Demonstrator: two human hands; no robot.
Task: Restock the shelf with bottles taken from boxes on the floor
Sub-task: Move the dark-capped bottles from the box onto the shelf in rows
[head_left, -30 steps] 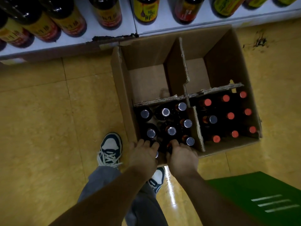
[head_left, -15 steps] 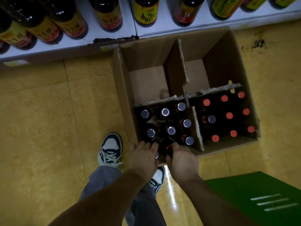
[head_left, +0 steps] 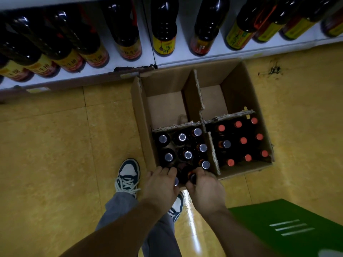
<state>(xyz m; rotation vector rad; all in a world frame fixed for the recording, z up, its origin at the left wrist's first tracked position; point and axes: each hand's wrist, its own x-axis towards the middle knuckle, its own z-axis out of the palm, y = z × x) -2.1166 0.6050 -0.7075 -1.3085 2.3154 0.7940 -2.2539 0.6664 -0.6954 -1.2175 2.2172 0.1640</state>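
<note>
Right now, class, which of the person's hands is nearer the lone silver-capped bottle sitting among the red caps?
Right. The right hand is at the box's near edge, below-left of that bottle; the left hand is further left.

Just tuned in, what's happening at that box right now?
A person is bent over a cardboard box on the floor in front of the shelf. The left hand and right hand each grip a bottle at the near-left compartment. The two far compartments are empty; the near-right one holds mostly red-capped bottles.
</note>
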